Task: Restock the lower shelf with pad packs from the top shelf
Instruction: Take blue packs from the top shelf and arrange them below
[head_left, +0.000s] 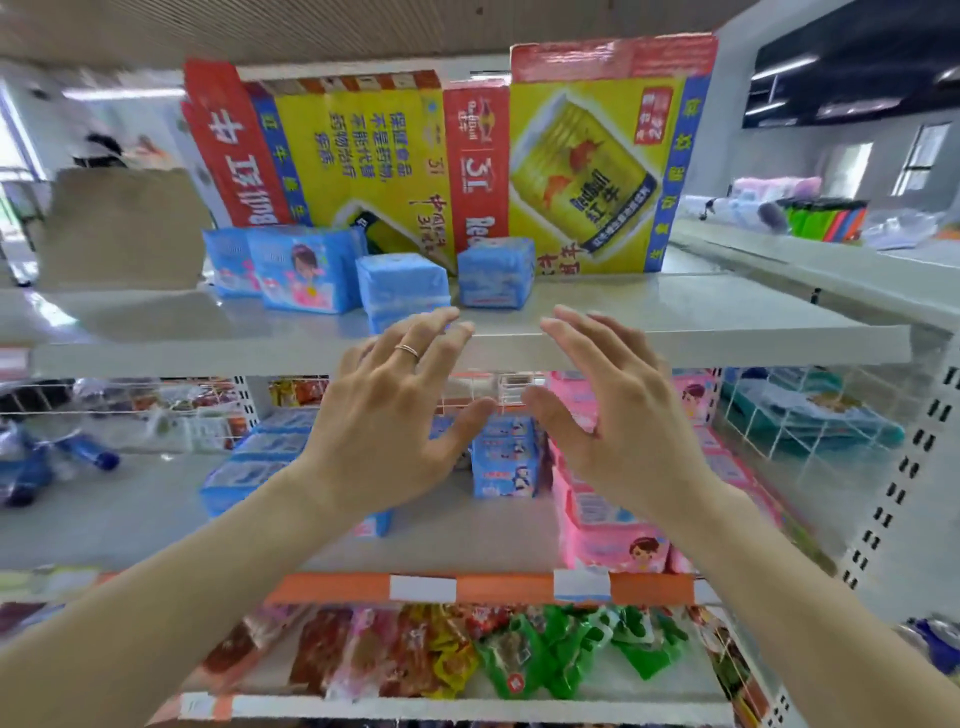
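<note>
Flattened yellow-red drink cartons (415, 156) stand upright; snack packets (467, 654) fill the bottom tier.

The pale grey metal top shelf (727, 312) carries four blue plastic-wrapped pad packs (306, 270) in a loose row near its front edge, with flattened red-and-yellow cardboard drink cartons (587, 171) standing upright behind them and a plain brown cardboard box (119, 228) at the far left. On the grey lower shelf (130, 514) lie more blue pad packs (504, 457) in the middle and pink plastic-wrapped pad packs (613, 540) stacked to the right. The bottom shelf with an orange-and-white price strip (332, 587) holds mixed red, yellow and green snack packets (519, 654).
</note>
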